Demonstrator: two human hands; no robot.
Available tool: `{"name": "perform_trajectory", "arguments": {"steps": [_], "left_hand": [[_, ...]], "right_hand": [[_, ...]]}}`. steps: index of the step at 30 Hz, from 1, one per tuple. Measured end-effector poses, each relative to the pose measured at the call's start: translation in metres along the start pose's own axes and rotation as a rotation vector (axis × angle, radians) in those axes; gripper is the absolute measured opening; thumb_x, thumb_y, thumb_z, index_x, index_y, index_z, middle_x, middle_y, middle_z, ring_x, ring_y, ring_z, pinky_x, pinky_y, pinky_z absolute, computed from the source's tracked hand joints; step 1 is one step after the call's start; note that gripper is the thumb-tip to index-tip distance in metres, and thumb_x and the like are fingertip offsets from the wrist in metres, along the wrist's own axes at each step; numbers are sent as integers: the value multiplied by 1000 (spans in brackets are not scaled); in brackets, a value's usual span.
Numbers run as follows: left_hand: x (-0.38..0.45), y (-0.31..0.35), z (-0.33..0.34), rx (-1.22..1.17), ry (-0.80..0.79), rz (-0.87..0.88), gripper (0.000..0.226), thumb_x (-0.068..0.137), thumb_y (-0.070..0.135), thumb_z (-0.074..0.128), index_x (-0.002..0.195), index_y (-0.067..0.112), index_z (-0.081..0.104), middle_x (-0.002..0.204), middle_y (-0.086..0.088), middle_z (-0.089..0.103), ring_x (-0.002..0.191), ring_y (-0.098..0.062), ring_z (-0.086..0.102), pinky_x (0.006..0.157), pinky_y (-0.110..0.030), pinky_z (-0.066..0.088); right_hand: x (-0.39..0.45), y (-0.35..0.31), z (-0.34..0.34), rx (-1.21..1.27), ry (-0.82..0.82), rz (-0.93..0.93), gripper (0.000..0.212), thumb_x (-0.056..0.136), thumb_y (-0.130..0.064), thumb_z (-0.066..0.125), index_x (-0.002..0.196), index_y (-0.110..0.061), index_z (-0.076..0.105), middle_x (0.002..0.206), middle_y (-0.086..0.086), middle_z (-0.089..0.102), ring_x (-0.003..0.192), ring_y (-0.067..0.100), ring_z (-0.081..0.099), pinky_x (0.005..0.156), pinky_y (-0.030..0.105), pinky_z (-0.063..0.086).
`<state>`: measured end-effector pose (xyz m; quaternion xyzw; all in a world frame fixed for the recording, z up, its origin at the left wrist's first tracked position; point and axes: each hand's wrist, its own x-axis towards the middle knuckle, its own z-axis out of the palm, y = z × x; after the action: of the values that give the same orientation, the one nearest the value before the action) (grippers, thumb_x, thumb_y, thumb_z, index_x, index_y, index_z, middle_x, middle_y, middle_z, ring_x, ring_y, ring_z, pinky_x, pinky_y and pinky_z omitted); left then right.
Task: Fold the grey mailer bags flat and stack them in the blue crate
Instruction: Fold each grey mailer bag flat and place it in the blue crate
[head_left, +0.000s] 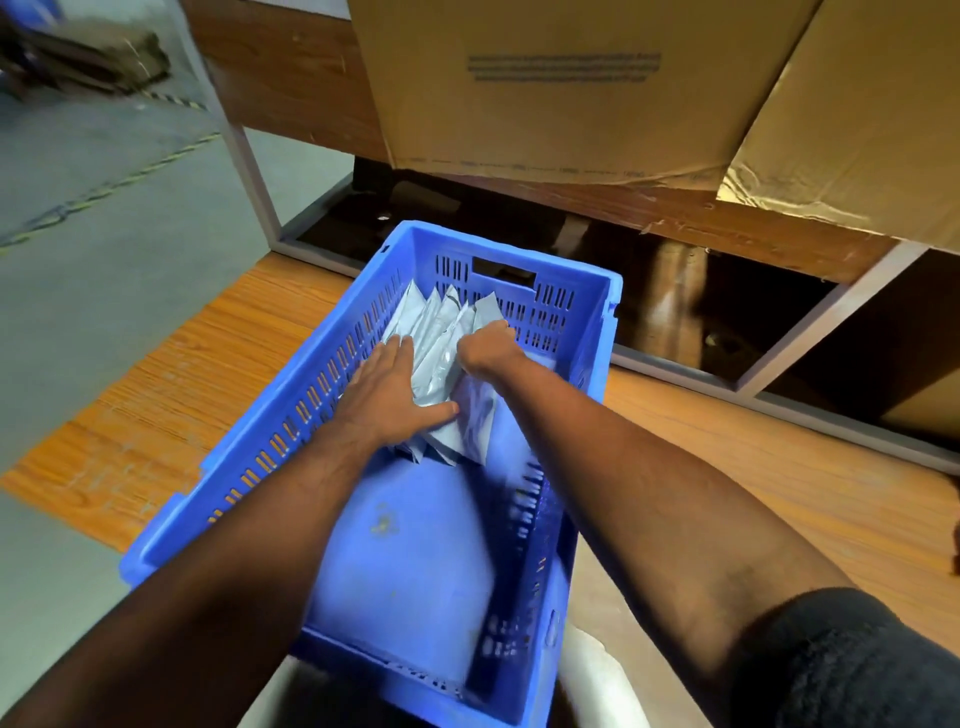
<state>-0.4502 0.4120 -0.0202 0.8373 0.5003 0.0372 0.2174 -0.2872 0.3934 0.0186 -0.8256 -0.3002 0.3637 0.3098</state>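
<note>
A blue slotted crate (249, 483) sits in front of me, its near half bare inside. Several folded grey mailer bags (441, 332) stand leaning on edge in a row at its far end. My left hand (395, 389) lies flat with straight fingers against the left side of the row, thumb stretched along the bags' lower edge. My right hand (485, 345) is curled, its fingers around the top of the rightmost bags; the fingertips are hidden behind the hand.
The crate rests on a wooden surface (779, 467), partly over its edge. Large cardboard boxes (561, 104) stand on a wood-and-metal shelf (675, 218) just beyond. Grey concrete floor (93, 218) lies to the left.
</note>
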Motion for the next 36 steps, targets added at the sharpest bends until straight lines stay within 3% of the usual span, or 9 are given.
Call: {"name": "perform_trajectory", "arguments": {"steps": [2,5,9,14,20,25,30,33,36], "left_hand": [[-3,6,-4,47,-11,39,124,77,80,64,164,17,2,172,-4,1,158,-24,0,127,-46,6],[-13,32,-16,-3,42,189,111,78,80,53,161,14,21,168,-6,23,155,-29,18,125,-45,19],[-38,92,-27,-143,182,489,70,91,60,50,148,19,48,151,0,51,139,-18,46,117,-36,36],[-82,187,-23,-291,151,703,48,94,33,71,139,18,58,126,14,59,114,4,52,94,1,29],[-111,293,36,-283,-37,802,42,93,28,69,133,24,60,116,16,62,98,5,59,88,-10,41],[-144,376,121,-26,-175,713,52,91,52,58,139,35,52,136,12,61,125,-15,57,98,-36,50],[-191,436,249,81,-377,557,81,89,62,65,155,24,36,161,1,37,148,-23,33,116,-38,35],[-213,464,308,106,-381,575,94,87,68,63,159,20,27,169,-5,18,156,-27,14,125,-41,16],[-224,482,337,126,-299,626,93,85,65,67,157,17,32,166,-9,26,153,-31,22,124,-43,17]], "right_hand": [[-22,-12,-27,-57,-66,-117,54,109,-17,38,158,1,26,168,24,17,154,38,20,122,43,24],[-59,-8,-70,-206,-24,-488,48,105,-33,53,148,-11,51,152,8,54,138,23,51,111,33,38],[-117,40,-138,195,93,-793,26,99,-24,64,123,-17,71,117,-5,75,106,5,69,95,25,52],[-186,98,-207,438,15,-766,22,98,-18,61,117,-13,71,113,7,76,106,24,71,90,34,54],[-226,207,-282,481,95,-652,24,102,-9,59,124,-5,68,115,9,75,106,23,71,91,27,54],[-242,324,-330,339,253,-481,26,101,-16,64,126,-18,70,115,-9,76,108,7,70,94,24,55],[-238,469,-363,-137,508,-124,36,99,-30,64,134,-26,65,125,-7,71,110,14,68,91,35,53],[-246,523,-381,-37,505,-7,32,99,-29,64,130,-25,69,123,-8,73,107,13,69,93,34,54],[-256,541,-386,95,502,-7,28,99,-29,65,126,-27,71,114,-15,74,98,-6,67,88,19,53]]}}
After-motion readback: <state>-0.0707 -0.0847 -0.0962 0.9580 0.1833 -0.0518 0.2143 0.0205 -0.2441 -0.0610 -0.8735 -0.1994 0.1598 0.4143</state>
